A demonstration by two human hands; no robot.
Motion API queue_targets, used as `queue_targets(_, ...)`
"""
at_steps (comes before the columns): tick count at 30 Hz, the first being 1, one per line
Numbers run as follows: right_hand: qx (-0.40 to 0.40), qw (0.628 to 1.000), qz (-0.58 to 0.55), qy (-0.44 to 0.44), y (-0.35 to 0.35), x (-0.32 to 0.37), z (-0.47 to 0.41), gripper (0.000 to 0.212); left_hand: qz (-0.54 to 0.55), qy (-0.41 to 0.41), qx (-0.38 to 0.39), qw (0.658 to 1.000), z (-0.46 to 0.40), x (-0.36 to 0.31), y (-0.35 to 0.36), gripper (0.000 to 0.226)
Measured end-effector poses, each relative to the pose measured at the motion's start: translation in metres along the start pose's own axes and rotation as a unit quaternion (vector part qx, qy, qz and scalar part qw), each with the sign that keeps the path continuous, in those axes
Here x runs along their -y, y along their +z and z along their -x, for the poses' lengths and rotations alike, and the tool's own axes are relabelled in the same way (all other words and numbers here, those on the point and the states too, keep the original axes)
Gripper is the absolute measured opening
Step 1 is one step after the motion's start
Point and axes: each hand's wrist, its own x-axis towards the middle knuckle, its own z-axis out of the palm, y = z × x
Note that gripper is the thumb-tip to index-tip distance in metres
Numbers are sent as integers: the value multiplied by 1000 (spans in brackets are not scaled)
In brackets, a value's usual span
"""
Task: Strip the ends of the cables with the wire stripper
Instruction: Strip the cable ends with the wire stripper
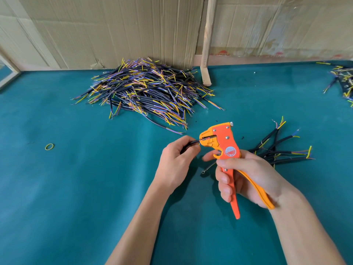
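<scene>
My left hand (174,160) has its grip pinched on a black sheathed cable (191,145), feeding its end into the head of the orange-and-yellow plastic wire stripper (222,144). My right hand (248,178) has its grip wrapped round the stripper's handles. A small bundle of cables (280,152) lies just beyond my right hand; a big heap of cables (147,92) sits farther back on the teal felt surface (76,188).

Matt teal cloth table (76,188); creased cardboard wall (114,31); glossy plastic stripper (227,144).

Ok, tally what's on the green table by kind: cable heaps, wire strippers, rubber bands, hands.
Cable heaps: 3, large, small, far-right
Wire stripper: 1
Rubber band: 1
Hands: 2, left, right
Total: 7
</scene>
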Motion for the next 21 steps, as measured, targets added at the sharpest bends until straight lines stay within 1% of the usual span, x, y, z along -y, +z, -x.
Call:
queue_targets(13, -21, 1000, -12, 0, 5, -1, -1, 35, -4, 16, -6, 1000, -1, 2, -1, 18)
queue_targets(18, -57, 998, -16, -35, 12, -3, -8, 30, -7, 13, -16, 1000, -2, 3, 1, 20)
queue_targets(21, -28, 999, -33, -24, 12, -2, -6, 34, 13, 5, -25, 1000, -1, 4, 0, 18)
